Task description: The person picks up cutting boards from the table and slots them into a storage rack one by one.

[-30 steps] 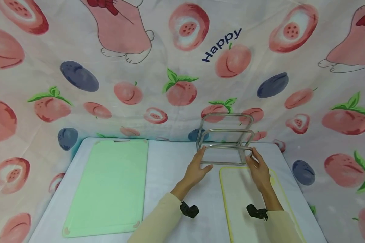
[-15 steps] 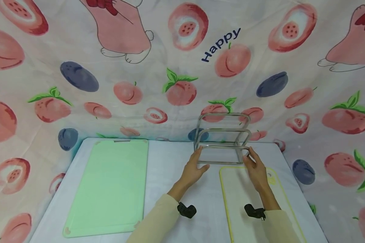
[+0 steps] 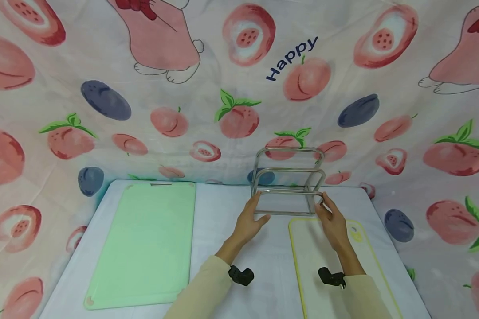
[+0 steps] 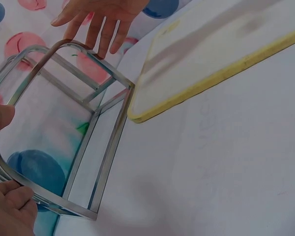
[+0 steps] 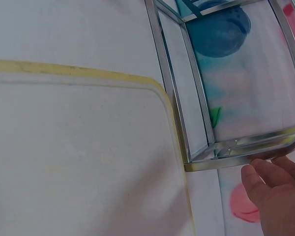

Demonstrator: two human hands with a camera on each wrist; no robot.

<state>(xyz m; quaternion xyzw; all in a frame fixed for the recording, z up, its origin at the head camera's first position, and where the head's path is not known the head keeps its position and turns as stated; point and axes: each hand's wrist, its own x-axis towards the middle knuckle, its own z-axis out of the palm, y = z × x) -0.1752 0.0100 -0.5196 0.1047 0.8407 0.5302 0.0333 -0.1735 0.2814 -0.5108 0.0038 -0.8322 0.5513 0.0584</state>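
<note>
A metal wire rack (image 3: 287, 192) with three upright loops stands at the back of the table between both hands. My left hand (image 3: 245, 223) rests its fingers against the rack's left side, with the thumb pointing inward in front of it. At the opposite side, my right hand (image 3: 332, 226) touches the front loop with its fingers. The left wrist view shows the right hand's fingers (image 4: 108, 37) extended along the outside of the loop. In the right wrist view, fingers (image 5: 270, 177) meet the lower rail of the rack.
A white cutting board (image 3: 317, 252) with a yellow rim lies under the right forearm, close to the rack's corner. At the left lies a light green cutting board (image 3: 147, 248). Behind the table (image 3: 219, 212) hangs a fruit-print cloth (image 3: 199, 110).
The rack has shifted a little to the left along the table, with both hands moving along with it. Both cutting boards have stayed in place.
</note>
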